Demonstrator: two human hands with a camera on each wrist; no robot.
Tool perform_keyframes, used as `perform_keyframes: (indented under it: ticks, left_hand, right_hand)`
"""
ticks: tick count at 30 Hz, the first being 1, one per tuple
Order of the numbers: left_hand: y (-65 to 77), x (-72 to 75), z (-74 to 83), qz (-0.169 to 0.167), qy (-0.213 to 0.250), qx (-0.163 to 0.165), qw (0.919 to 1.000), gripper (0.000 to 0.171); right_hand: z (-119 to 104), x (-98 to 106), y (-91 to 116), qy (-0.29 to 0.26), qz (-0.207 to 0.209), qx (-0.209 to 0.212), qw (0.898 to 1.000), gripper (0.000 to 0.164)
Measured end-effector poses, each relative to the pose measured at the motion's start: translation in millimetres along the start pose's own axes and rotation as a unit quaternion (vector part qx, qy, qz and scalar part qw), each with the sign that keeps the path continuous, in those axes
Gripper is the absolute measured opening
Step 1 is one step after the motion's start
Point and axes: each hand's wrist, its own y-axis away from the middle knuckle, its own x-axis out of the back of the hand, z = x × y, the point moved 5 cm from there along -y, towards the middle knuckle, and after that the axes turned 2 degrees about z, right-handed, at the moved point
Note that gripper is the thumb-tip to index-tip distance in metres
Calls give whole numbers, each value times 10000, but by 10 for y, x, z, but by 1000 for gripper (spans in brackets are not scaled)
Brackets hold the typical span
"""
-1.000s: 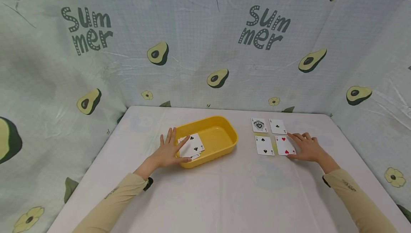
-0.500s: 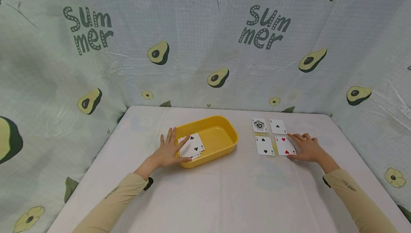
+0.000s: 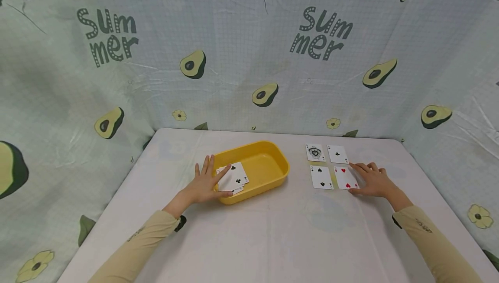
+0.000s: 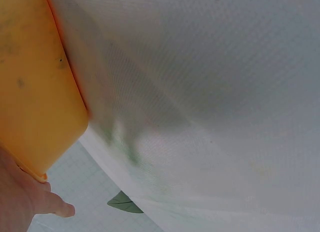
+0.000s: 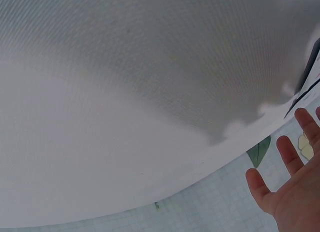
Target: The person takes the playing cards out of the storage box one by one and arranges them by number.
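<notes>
My left hand (image 3: 202,186) lies over the left end of a yellow plastic tray (image 3: 273,184), its fingers spread along the rim. Inside that end, partly under the thumb and forefinger, is a small pile of playing cards (image 3: 235,175) with a clubs card on top. At the right, my right hand (image 3: 374,182) rests with its fingertips at the right edge of a two of hearts (image 3: 345,178). A two of spades (image 3: 321,177) lies left of it. Behind these are an ornate ace card (image 3: 315,152) and a clubs card (image 3: 337,154). The left wrist view shows the tray's outer wall (image 4: 40,81).
A white cloth covers the table (image 3: 265,235). Hanging fabric (image 3: 226,27) with avocado prints encloses the back and both sides. The four-sided tabletop's far edge (image 3: 273,133) meets this fabric. Tabletop lies between the tray and the face-up cards.
</notes>
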Motion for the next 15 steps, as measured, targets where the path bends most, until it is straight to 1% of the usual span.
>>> perform_keyframes:
  ticks: [9, 15]
  left_hand:
    - [-12, -6, -14, 18, 11, -24, 10000, 86]
    - [-16, -10, -19, 98, 26, 9, 9999, 88]
  right_hand:
    - [-21, 8, -26, -4, 28, -28, 10000, 89]
    - [-162, 81, -97, -40, 222, 117, 9997, 84]
